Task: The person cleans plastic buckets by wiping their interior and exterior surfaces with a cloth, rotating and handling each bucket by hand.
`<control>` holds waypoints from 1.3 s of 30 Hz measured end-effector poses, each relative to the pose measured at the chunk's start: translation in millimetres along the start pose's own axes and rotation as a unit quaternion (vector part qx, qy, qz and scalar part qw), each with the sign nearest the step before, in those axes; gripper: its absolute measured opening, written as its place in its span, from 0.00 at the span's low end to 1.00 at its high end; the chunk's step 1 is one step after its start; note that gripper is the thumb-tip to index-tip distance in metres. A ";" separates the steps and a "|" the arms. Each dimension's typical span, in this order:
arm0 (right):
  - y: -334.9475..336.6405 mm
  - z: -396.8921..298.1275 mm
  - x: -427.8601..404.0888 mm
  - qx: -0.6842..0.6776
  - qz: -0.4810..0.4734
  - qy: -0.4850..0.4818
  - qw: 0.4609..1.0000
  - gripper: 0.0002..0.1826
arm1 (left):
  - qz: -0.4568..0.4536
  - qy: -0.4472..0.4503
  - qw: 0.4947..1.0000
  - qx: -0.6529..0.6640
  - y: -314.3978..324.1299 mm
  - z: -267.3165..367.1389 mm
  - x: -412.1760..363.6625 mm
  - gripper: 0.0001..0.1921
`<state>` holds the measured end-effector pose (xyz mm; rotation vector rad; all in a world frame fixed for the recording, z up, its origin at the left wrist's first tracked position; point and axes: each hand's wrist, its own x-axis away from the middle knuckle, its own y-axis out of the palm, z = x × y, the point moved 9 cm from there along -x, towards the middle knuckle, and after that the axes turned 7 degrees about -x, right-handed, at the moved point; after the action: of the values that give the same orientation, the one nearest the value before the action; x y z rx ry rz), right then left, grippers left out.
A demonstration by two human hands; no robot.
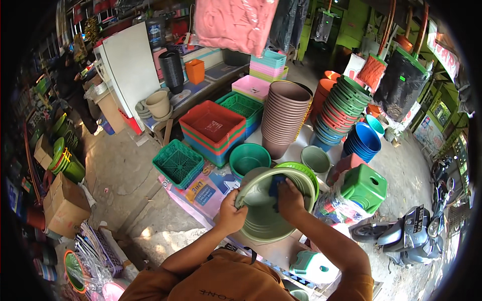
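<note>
A wide olive-green plastic basin (260, 220) is tilted up in front of me, its inside facing me. My left hand (230, 215) grips its rim on the left, thumb on the inside. Inside the basin, my right hand (290, 199) presses a dark blue cloth (275, 185) against the far right of the inner wall; the hand covers part of the cloth. Behind the basin's right side shows the rim of a lime-green basin (317, 188). Just beyond stands a round green tub (250, 157).
Around the display table are green baskets (177, 161), stacked rectangular tubs (212, 124), a tall stack of brown pots (281, 116) and stacked buckets (340, 113). Wrapped stools (363, 186) are at right, with a motorcycle (410, 233) beyond. Pink wrapped goods (235, 22) hang overhead. A person (71, 84) stands far left.
</note>
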<state>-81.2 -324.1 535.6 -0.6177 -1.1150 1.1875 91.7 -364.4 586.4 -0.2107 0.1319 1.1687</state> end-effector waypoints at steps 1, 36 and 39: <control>-5.1 4.7 -1.6 0.065 0.091 0.005 0.994 0.30 | -0.007 0.001 1.000 -0.010 3.0 1.6 -0.5 0.22; 28.3 -53.0 -2.5 -0.874 0.259 0.103 0.399 0.28 | 0.040 -0.045 0.985 0.164 28.2 -52.6 5.4 0.09; 16.0 -75.8 12.9 -0.903 0.092 0.054 0.416 0.29 | 0.043 -0.037 0.990 0.130 9.9 -55.7 -6.1 0.08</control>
<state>-18.7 -294.8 498.0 -2.4090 -1.9300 -0.5671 80.5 -379.1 532.6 0.0701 0.2278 1.2307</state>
